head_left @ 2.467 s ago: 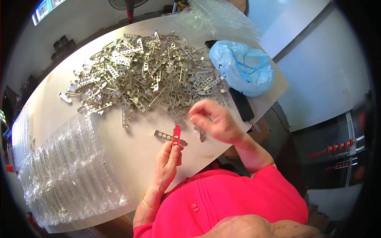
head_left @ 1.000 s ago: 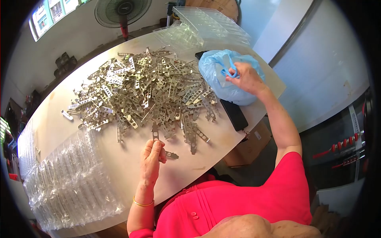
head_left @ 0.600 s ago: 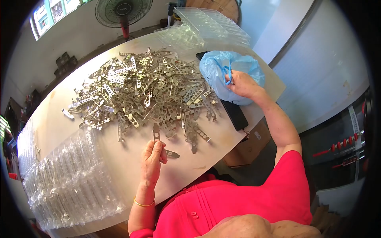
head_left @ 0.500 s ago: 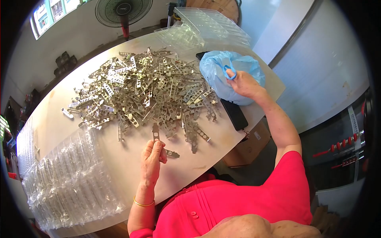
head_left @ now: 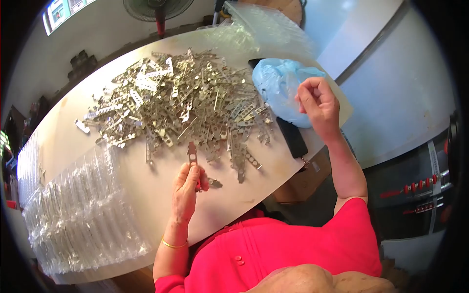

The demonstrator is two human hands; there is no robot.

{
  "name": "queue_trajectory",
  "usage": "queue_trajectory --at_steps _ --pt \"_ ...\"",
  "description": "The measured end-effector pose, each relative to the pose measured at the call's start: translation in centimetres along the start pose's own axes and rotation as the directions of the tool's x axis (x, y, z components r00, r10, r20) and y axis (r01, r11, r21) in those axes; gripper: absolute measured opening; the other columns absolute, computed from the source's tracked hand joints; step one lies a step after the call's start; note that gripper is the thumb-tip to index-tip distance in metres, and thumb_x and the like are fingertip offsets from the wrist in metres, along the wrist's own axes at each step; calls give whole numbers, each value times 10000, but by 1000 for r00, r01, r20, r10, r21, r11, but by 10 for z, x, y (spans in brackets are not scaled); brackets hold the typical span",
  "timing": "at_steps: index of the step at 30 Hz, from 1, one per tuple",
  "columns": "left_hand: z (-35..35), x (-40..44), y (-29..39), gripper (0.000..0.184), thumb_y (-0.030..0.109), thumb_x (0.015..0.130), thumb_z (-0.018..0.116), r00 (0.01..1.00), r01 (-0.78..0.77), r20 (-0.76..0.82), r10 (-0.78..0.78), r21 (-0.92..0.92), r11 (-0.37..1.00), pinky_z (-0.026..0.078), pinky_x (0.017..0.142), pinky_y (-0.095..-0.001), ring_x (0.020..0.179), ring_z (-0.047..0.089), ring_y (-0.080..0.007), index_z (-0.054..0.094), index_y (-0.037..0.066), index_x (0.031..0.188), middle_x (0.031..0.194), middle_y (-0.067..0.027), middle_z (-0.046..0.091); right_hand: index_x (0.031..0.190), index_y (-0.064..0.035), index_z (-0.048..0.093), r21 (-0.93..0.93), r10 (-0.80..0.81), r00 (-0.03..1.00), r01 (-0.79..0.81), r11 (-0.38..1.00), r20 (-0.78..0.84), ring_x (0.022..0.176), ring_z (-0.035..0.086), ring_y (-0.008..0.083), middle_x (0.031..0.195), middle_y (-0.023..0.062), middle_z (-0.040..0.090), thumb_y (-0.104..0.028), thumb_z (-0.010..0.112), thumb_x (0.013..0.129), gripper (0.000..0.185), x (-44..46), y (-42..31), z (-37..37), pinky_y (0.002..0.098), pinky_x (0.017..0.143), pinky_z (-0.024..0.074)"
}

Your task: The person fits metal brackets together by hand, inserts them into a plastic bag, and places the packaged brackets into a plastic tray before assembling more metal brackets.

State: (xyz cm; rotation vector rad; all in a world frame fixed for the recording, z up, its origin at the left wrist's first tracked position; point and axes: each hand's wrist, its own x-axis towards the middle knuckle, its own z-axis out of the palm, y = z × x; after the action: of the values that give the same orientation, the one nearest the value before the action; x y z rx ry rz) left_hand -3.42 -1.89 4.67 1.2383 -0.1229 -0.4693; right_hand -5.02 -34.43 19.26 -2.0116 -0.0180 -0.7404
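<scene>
My left hand (head_left: 185,188) is closed on a flat metal bracket (head_left: 192,153) with round holes, which points away from me. Under its fingers lies another metal piece (head_left: 214,183), flat on the table. My right hand (head_left: 320,105) is raised over the right side of the blue plastic bag (head_left: 281,88); its fingers are curled together, and what they hold, if anything, is too small to make out. A large heap of metal brackets (head_left: 181,102) lies beyond my left hand.
Clear plastic packs (head_left: 83,215) lie on the table (head_left: 234,195) at the left. A black phone (head_left: 292,138) is beside the bag. Clear plastic trays (head_left: 273,29) are at the far edge, with a fan (head_left: 159,10) behind. A cardboard box (head_left: 308,180) stands below the table edge.
My right hand has let go of the bag's blue handle and moved right and toward me, fingers curled. My left hand still holds its bracket. The camera view has shifted slightly.
</scene>
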Motion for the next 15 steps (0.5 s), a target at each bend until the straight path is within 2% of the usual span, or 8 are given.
queue_trajectory --at_steps 3,6,7,8,10,11,13,15 --pt "-2 -3 5 272 286 1059 489 997 -60 46 59 20 998 399 634 -211 675 540 -78 592 79 915 796 -22 642 932 -29 599 -255 -133 980 168 952 147 617 561 37 742 -4 629 10 668 909 83 -21 -5 29 213 557 465" --pt "0 -10 13 263 282 1057 503 995 -88 42 88 3 996 408 641 -216 715 562 -91 605 65 950 895 -46 665 947 -34 599 -205 -154 955 209 956 254 610 557 36 741 2 627 1 675 905 93 -34 -7 54 223 552 470" --pt "1 -13 17 268 280 1057 508 991 -119 60 122 -55 991 425 664 -219 772 591 -108 614 44 987 999 -67 666 948 -42 601 -198 -177 946 235 952 273 594 553 53 733 10 623 0 685 895 108 -37 -9 63 230 550 467" --pt "2 -17 22 268 280 1057 508 993 -109 39 111 -46 993 425 664 -219 772 591 -108 614 44 987 999 -67 666 948 -42 601 -178 -170 944 226 958 283 594 553 53 733 10 623 0 685 895 108 -39 -11 70 230 550 467" --pt "4 -22 30 274 274 1061 496 979 -188 59 193 -83 979 437 692 -223 823 609 -114 611 37 986 1063 -71 655 945 -54 607 -218 -213 906 306 927 365 567 595 136 733 50 634 8 697 866 135 -44 -13 81 265 533 474" --pt "2 -22 31 271 266 1063 491 970 -220 87 226 -81 972 441 712 -222 856 615 -115 609 35 986 1100 -77 653 945 -54 607 -207 -209 904 301 931 373 567 595 136 733 50 634 8 697 866 135 -46 -12 88 265 533 474" --pt "4 -25 35 268 263 1063 489 974 -208 84 211 -37 977 443 721 -223 860 615 -113 612 36 994 1115 -79 653 938 -66 615 -209 -359 831 476 854 425 592 626 241 744 90 631 -10 706 839 145 -49 -11 102 325 535 487" --pt "1 -27 39 272 260 1064 485 982 -161 110 155 47 986 458 738 -232 883 621 -110 628 32 1023 1158 -91 656 937 -68 617 -196 -408 789 538 820 459 614 632 266 751 96 630 -25 708 834 143 -54 -12 112 349 546 492"
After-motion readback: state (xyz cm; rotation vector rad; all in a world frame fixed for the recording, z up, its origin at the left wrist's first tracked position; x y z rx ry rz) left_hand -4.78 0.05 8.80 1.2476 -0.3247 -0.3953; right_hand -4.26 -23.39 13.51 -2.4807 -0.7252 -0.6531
